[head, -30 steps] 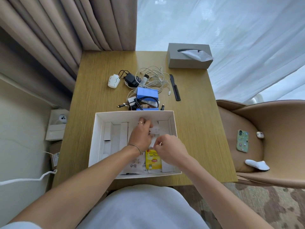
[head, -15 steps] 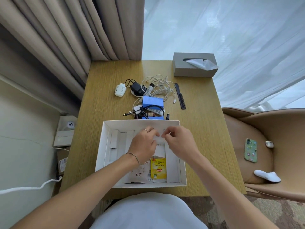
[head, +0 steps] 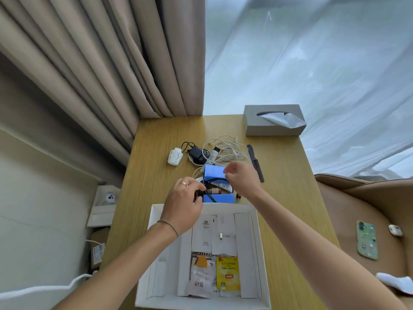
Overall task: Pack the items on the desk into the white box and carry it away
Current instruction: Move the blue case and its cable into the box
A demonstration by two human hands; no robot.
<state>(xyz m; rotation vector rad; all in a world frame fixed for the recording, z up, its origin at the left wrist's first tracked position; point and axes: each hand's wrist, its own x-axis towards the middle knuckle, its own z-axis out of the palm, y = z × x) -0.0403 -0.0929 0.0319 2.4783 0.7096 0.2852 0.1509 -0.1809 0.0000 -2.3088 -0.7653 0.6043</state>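
A: How much has been packed?

B: Only flat things, it is judged: a yellow sachet point(head: 228, 276), a pale packet point(head: 200, 279) and some white cards are seen in the box point(head: 257, 247) at lower centre. Still on the desk point(head: 156, 166), at centre frame, are the blue case point(head: 214, 172), white cables point(head: 225, 148), black adapter point(head: 197, 153), white device point(head: 175, 156) and comb point(head: 256, 163). Carrying away is not yet begun.

A: And the hands?

B: A black cable point(head: 206, 193) beside the case is pinched by the left hand point(head: 182, 205), fingers curled. The right hand point(head: 240, 179) is loosely curled over the case; whether anything is held cannot be told.

A: How does the box lie?

B: Open side up, its long axis running from the lower edge of the frame up toward the case.
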